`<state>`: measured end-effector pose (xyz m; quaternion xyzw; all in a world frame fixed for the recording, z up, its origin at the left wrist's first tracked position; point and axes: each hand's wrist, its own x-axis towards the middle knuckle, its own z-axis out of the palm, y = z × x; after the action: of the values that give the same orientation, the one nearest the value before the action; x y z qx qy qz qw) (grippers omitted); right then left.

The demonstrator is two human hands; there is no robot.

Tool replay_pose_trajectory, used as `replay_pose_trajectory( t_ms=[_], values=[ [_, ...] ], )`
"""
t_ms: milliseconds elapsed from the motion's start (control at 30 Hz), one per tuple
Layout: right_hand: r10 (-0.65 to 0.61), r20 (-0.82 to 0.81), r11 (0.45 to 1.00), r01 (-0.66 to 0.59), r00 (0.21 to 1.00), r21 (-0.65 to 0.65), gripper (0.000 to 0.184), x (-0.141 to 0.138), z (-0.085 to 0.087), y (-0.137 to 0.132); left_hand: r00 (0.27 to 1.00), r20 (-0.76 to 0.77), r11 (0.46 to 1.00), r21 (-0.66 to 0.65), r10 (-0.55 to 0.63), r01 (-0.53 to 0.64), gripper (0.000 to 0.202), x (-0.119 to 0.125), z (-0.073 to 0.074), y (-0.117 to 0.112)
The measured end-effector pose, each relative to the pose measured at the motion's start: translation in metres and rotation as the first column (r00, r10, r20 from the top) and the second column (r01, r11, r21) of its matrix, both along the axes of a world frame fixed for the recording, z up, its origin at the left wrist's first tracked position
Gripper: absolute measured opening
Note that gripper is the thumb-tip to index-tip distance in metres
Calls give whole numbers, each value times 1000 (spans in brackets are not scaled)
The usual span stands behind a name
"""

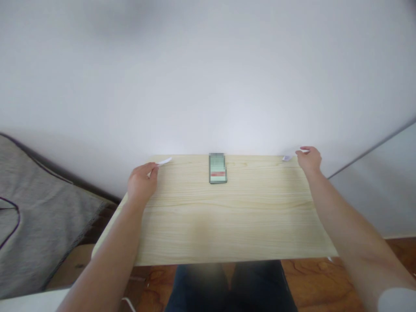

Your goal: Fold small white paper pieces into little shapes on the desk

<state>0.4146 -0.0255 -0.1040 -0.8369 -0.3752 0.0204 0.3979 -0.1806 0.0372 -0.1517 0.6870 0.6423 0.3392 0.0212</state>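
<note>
We see our left hand (142, 182) pinching a small white strip (164, 161) at the far left corner of the wooden table (227, 225), and our right hand (309, 160) pinching a second white piece (286, 158) at the far right corner; the phone (217, 168) lies between them, long axis pointing away, roughly equidistant

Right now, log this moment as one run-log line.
left hand: pinching white strip at table far-left corner | right hand: at white strip end, far-right corner | phone: flat, far-centre edge, untouched
</note>
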Motion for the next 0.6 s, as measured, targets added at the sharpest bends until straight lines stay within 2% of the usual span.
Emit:
replay_pose_trajectory(
  t_ms=[67,167,200,267,300,333,367,433,500,600],
  values=[
    [74,-32,993,-71,997,89,35,-25,6,-4,1000,19,996,90,4,-6,35,16,14,-7],
    [298,-76,940,-278,952,197,40,-87,18,-11,985,152,974,222,-77,42,31,57,46,-24],
    [418,-100,893,-388,903,228,40,-112,24,-13,970,203,969,233,-131,82,30,74,59,-31],
    [732,-201,671,-637,651,380,49,-160,39,-18,923,292,951,256,-249,175,26,106,87,-46],
    [804,-234,592,-692,547,413,52,-180,47,-20,892,326,936,268,-312,229,24,121,100,-53],
    [837,-261,546,-713,480,440,54,-198,56,-21,855,352,917,267,-380,298,23,134,112,-59],
    [852,-282,523,-711,440,470,56,-211,64,-21,815,389,898,275,-431,344,24,144,123,-62],
    [863,-295,506,-683,411,527,59,-228,79,-19,730,453,859,296,-512,418,27,161,139,-65],
    [871,-303,491,-660,387,569,57,-234,89,-14,648,520,830,317,-556,459,30,171,148,-60],
    [880,-351,475,-624,321,620,52,-236,95,-7,535,592,785,321,-603,530,31,182,153,-48]
  ],
)
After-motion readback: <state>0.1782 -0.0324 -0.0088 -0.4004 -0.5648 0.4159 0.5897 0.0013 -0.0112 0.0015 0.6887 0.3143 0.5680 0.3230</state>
